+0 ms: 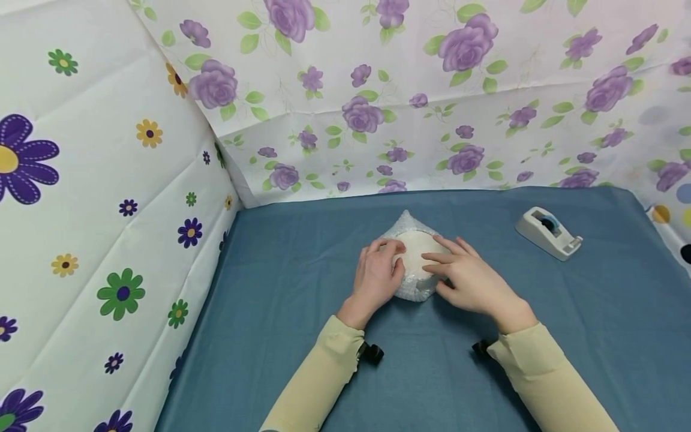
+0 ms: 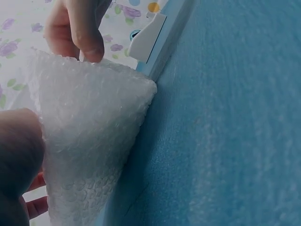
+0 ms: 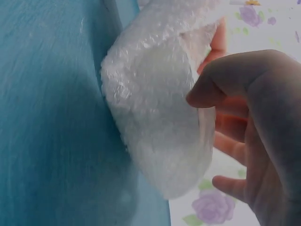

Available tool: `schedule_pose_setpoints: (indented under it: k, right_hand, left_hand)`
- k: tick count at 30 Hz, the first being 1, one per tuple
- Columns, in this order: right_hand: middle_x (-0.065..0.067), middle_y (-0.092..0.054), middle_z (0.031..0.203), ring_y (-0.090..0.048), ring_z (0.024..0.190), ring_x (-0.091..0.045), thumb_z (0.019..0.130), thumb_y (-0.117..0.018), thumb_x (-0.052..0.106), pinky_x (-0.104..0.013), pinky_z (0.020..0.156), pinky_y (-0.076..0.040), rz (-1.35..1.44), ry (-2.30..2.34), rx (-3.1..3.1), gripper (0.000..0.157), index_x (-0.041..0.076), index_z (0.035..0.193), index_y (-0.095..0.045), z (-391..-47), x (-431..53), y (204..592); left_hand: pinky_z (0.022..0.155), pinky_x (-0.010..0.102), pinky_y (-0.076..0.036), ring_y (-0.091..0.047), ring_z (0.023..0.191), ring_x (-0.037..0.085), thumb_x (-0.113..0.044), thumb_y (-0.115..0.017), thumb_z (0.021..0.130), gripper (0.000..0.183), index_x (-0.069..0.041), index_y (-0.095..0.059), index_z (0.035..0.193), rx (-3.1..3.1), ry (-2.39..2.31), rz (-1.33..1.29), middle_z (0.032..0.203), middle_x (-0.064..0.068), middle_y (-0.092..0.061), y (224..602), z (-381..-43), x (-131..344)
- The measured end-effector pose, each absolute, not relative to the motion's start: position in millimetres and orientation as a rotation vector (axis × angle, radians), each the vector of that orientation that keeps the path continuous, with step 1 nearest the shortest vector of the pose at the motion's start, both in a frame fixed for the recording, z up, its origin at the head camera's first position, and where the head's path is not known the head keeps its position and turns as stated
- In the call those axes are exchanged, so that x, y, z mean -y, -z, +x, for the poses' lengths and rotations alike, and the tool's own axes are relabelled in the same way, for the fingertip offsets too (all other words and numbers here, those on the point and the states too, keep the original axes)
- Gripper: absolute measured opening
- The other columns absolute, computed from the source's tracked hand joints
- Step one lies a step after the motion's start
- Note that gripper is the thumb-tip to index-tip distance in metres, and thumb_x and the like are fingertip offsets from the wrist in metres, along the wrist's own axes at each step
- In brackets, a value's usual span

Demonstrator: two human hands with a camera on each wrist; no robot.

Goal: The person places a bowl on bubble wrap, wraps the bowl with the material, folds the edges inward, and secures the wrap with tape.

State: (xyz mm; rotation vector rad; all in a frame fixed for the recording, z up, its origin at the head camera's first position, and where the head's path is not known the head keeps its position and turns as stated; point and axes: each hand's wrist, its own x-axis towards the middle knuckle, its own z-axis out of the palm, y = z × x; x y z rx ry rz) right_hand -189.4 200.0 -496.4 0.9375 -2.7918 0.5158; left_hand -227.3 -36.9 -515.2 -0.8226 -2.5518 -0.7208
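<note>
A round white dish-like object (image 1: 414, 255) lies in the middle of the blue-covered table, partly wrapped in clear bubble wrap (image 1: 408, 222). The wrap's corner points to the back and its layers cover the near side, leaving the white face bare on top. My left hand (image 1: 378, 270) grips the wrap at the left rim, thumb and curled fingers at the edge. From the right, my right hand (image 1: 469, 276) reaches over with spread fingers touching the white face, its thumb at the near right rim. The right wrist view shows that thumb (image 3: 202, 94) against the wrap's edge.
A white tape dispenser (image 1: 549, 233) stands at the back right of the blue cloth (image 1: 302, 270). Floral sheets (image 1: 361, 114) rise behind the table and along its left side. Each wrist carries a small black camera mount (image 1: 371, 353).
</note>
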Motion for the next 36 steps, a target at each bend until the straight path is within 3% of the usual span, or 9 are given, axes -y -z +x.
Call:
schedule_pose_setpoints:
  k: [4, 15, 22, 25, 30, 36]
  right_hand:
    - [-0.012, -0.067, 0.145, -0.038, 0.154, -0.041, 0.094, -0.071, 0.007, -0.068, 0.123, -0.024, 0.924, -0.551, 2.717, 0.035, 0.008, 0.128, -0.08, -187, -206, 499]
    - [-0.012, -0.069, 0.142, -0.041, 0.152, -0.041, 0.093, -0.071, 0.005, -0.066, 0.121, -0.029, 0.896, -0.607, 2.655, 0.031, 0.009, 0.123, -0.082, -185, -211, 508]
    - [-0.011, -0.069, 0.143, -0.042, 0.152, -0.039, 0.094, -0.071, 0.005, -0.065, 0.121, -0.03, 0.889, -0.627, 2.668, 0.032, 0.01, 0.123, -0.082, -185, -212, 511]
    - [-0.011, -0.068, 0.143, -0.042, 0.151, -0.039, 0.094, -0.071, 0.005, -0.064, 0.121, -0.031, 0.893, -0.625, 2.665, 0.032, 0.011, 0.124, -0.082, -185, -212, 511]
    - [-0.011, -0.068, 0.144, -0.042, 0.151, -0.039, 0.094, -0.071, 0.005, -0.063, 0.121, -0.031, 0.894, -0.617, 2.67, 0.033, 0.01, 0.125, -0.081, -185, -212, 510]
    - [-0.01, -0.067, 0.145, -0.042, 0.152, -0.039, 0.095, -0.071, 0.005, -0.063, 0.121, -0.031, 0.894, -0.61, 2.681, 0.035, 0.012, 0.128, -0.08, -186, -213, 510]
  left_hand:
    - [0.101, 0.049, -0.051, -0.062, 0.126, 0.025, -0.006, -0.061, 0.104, 0.014, -0.012, -0.072, 0.109, 2.553, 0.751, -0.862, 0.114, 0.001, -0.08, 516, -228, 39]
    - [0.114, 0.051, -0.04, -0.05, 0.142, 0.027, -0.014, -0.05, 0.108, 0.036, -0.02, -0.085, 0.099, 2.643, 0.543, -1.013, 0.144, 0.0, -0.069, 516, -227, 43]
    - [0.116, 0.058, -0.033, -0.025, 0.161, 0.033, -0.02, -0.048, 0.111, 0.041, -0.024, -0.084, 0.092, 2.668, 0.486, -1.051, 0.16, -0.001, -0.055, 518, -229, 47]
    - [0.117, 0.057, -0.031, -0.018, 0.163, 0.032, -0.022, -0.046, 0.113, 0.041, -0.026, -0.082, 0.093, 2.695, 0.487, -1.056, 0.161, -0.003, -0.053, 518, -229, 48]
    - [0.118, 0.057, -0.03, -0.019, 0.163, 0.032, -0.022, -0.043, 0.114, 0.041, -0.026, -0.079, 0.094, 2.709, 0.499, -1.069, 0.16, -0.002, -0.055, 518, -230, 49]
    - [0.12, 0.055, -0.028, -0.018, 0.163, 0.03, -0.019, -0.042, 0.112, 0.034, -0.022, -0.076, 0.109, 2.732, 0.506, -1.062, 0.159, 0.0, -0.056, 518, -231, 48]
